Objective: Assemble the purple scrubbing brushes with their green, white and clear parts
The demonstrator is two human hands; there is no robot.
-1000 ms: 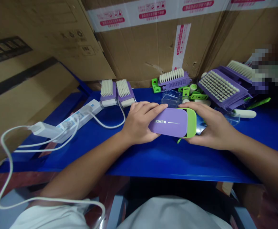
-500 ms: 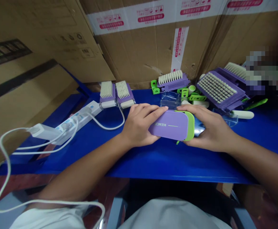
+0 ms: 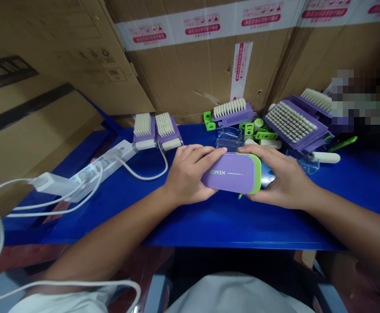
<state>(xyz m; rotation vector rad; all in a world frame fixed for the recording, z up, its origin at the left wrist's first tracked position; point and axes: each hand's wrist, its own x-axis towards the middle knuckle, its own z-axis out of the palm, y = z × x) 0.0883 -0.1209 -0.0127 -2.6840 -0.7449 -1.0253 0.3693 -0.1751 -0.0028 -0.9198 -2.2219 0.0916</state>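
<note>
Both of my hands hold a purple-and-green casing (image 3: 233,174) above the table, its purple face turned up with pale lettering upside down. My left hand (image 3: 191,174) is wrapped around the left end, thumb and fingers gripping its edges. At the green end, my right hand (image 3: 281,178) is closed around the casing from above and below. A shiny silver part (image 3: 267,176) shows between the green rim and my right palm. The casing's underside is hidden. Just behind it lie clear plastic pieces (image 3: 229,137) on the table.
On the blue table (image 3: 203,226) stand two purple blocks with white bristles (image 3: 144,128), beside a white power strip (image 3: 101,167) with cords. Further right are a bristled purple piece (image 3: 233,111), green brackets (image 3: 249,129) and stacked purple trays (image 3: 292,121). Cardboard boxes (image 3: 183,69) wall the back.
The view has shifted slightly, moving the scene a little left and down. Both hands keep the same grip on the casing, which is held almost the same way.
</note>
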